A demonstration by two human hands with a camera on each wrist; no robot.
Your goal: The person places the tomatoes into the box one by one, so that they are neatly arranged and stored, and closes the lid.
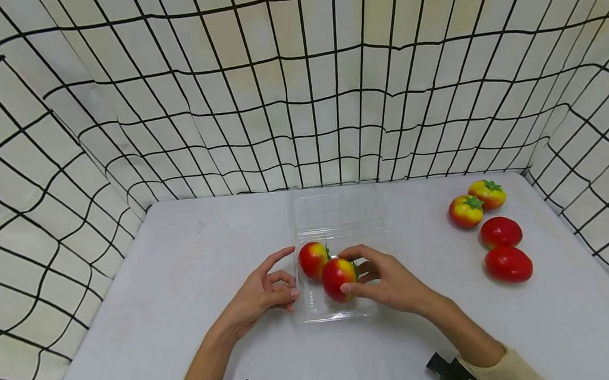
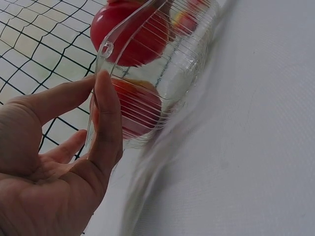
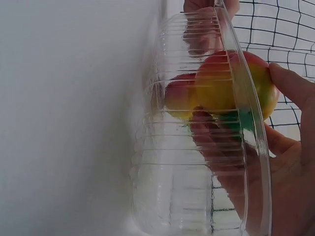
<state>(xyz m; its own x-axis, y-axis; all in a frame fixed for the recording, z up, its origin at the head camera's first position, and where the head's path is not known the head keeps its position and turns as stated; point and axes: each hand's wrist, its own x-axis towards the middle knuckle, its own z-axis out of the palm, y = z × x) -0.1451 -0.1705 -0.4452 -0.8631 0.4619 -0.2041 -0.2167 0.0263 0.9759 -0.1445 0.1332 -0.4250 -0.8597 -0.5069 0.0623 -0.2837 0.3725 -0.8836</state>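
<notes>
A clear plastic clamshell container (image 1: pixel 347 316) lies on the white table with its lid (image 1: pixel 338 208) folded back. My left hand (image 1: pixel 264 294) pinches the container's left rim, as the left wrist view shows it (image 2: pixel 64 162). Over the tray, my right hand (image 1: pixel 392 278) grips a red-and-yellow tomato (image 1: pixel 337 280) between thumb and fingers; its green stem faces right. The right wrist view has that tomato (image 3: pixel 214 83) partly above the rim. Behind it, a second red-and-yellow tomato (image 1: pixel 312 258) rests in the container's left side.
On the table's right lie two more red-and-yellow tomatoes with green tops (image 1: pixel 464 213) (image 1: pixel 490 193). Two plain red tomatoes (image 1: pixel 501 232) (image 1: pixel 509 264) sit just nearer. Black netting (image 1: pixel 308 94) over pale walls encloses the table's back and sides.
</notes>
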